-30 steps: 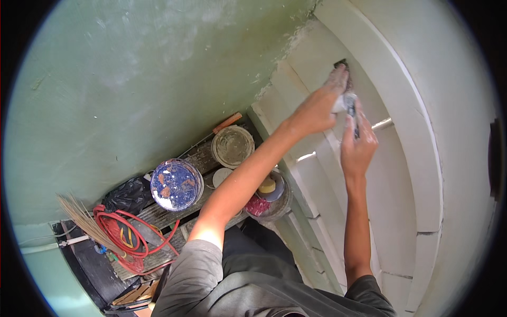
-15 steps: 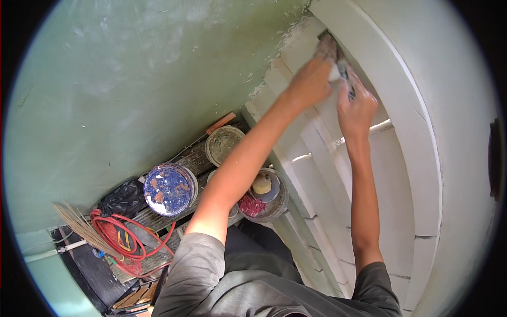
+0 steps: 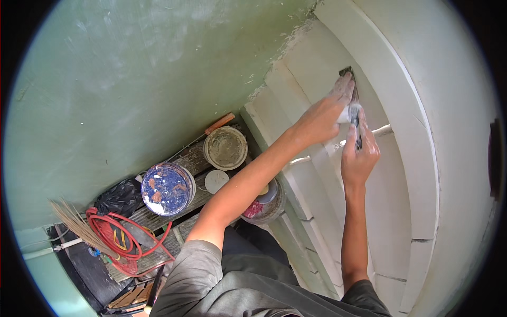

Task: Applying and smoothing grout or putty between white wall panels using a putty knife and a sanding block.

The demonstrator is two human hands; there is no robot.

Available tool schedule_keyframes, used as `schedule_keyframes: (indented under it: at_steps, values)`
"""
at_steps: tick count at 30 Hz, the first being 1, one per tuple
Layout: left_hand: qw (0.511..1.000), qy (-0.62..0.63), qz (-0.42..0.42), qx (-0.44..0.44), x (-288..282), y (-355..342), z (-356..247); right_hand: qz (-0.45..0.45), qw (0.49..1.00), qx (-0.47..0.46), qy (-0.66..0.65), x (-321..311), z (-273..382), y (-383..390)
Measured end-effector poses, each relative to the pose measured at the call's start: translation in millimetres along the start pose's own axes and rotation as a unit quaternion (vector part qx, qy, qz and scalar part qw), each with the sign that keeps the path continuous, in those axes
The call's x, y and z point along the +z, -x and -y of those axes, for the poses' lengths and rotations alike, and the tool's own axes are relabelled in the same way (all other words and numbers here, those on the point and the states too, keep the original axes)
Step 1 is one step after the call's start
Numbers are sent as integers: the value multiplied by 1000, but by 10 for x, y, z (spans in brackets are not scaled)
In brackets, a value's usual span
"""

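A putty knife point(image 3: 355, 94) with a narrow dark blade lies against the pale curved panel point(image 3: 311, 47) at the upper right. My right hand point(image 3: 360, 156) is closed round its handle end. Farther up, my left hand point(image 3: 338, 103) grips along the blade, fingers pressed together near the tip. A white patch point(image 3: 344, 115) shows between the two hands; I cannot make out whether it is putty or a white piece. White smears cover the fingers of both hands.
Stepped pale ledges point(image 3: 301, 185) run below the panel beside a green wall point(image 3: 132, 79). On wooden planks stand a blue-lidded bucket point(image 3: 166, 189), a grey-crusted bucket point(image 3: 225, 148) and a tub point(image 3: 274, 208). A coiled red hose point(image 3: 140, 248) and bristles point(image 3: 79, 224) lie left.
Both hands and the putty knife have moved down the panel, toward me and slightly right, away from the upper corner. Both hands keep their hold.
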State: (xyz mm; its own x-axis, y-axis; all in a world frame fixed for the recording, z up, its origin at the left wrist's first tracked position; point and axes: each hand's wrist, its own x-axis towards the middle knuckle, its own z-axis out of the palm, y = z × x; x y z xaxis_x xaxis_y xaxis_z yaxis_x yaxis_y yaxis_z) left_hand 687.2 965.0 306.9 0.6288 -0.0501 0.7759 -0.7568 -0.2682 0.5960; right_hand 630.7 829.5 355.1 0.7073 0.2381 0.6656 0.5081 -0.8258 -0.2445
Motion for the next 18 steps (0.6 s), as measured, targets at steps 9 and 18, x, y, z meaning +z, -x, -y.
schedule_keyframes:
  at_steps: [9,18]
  values:
    - [979,-174,32,-98,-620,-454,697,15,997,-74,-21,716,140,-857]
    - [823,255,-320,-394,-606,291,765,99,986,-46,-130,-116,40,1093]
